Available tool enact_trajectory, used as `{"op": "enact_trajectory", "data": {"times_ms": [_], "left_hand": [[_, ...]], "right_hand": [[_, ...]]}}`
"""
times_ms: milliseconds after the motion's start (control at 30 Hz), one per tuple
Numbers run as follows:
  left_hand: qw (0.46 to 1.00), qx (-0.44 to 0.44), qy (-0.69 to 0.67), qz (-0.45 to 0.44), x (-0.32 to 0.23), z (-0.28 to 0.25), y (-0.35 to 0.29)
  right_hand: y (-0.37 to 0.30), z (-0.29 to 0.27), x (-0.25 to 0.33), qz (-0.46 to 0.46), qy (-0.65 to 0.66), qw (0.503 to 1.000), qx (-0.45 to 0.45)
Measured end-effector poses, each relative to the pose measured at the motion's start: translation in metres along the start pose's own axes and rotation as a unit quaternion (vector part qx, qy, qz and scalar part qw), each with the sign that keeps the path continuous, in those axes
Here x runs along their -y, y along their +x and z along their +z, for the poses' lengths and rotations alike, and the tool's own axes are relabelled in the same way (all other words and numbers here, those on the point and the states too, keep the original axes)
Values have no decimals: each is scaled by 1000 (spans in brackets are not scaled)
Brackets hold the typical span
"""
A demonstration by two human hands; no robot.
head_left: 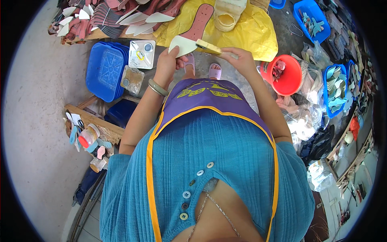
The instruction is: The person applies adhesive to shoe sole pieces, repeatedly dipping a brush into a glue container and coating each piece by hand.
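My left hand (170,62) pinches the white, leaf-shaped end of a shoe insole (197,26), its thumb on top. The insole's longer part is reddish-brown with small dark specks, and it reaches away over a yellow sheet (258,34). From the right, my right hand (241,60) grips a flat, pale yellow brush (209,46) by its near end. The brush's darker tip lies at the white piece's right edge; whether it touches is unclear. Just beyond stands a whitish, stained plastic container (225,18) with a round opening and yellowish stuff inside.
Many similar reddish and white pieces (137,18) are heaped at the far left. Blue stacked baskets (105,72) and a white square lid-like box (142,54) stand left. To the right are a red bucket (287,76), plastic bags (308,117) and blue baskets (335,90) of pale pieces.
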State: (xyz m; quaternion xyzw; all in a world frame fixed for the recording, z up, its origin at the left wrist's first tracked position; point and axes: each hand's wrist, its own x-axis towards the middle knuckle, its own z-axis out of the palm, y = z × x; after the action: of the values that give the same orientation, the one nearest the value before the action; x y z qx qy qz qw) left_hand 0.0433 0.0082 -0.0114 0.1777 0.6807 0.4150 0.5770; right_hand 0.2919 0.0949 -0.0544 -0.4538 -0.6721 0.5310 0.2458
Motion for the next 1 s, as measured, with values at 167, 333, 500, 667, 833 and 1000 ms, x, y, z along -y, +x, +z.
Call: {"op": "enact_trajectory", "data": {"times_ms": [167, 333, 500, 667, 833, 1000], "left_hand": [[1000, 14, 3, -2, -8, -8, -10], [1000, 12, 27, 4, -11, -21, -24], [998, 25, 60, 12, -18, -25, -30], [996, 39, 81, 15, -20, -17, -32], [997, 16, 70, 27, -17, -12, -26], [996, 12, 87, 31, -18, -5, -21]], "right_hand": [[18, -3, -8, -19, -11, 999, -28], [46, -33, -2, -6, -79, 995, -67], [72, -49, 5, 17, -151, 987, -57], [80, -36, 17, -76, -207, 974, -59], [60, -15, 21, -150, -178, 971, -54], [34, 29, 23, -83, -98, 992, 3]]}}
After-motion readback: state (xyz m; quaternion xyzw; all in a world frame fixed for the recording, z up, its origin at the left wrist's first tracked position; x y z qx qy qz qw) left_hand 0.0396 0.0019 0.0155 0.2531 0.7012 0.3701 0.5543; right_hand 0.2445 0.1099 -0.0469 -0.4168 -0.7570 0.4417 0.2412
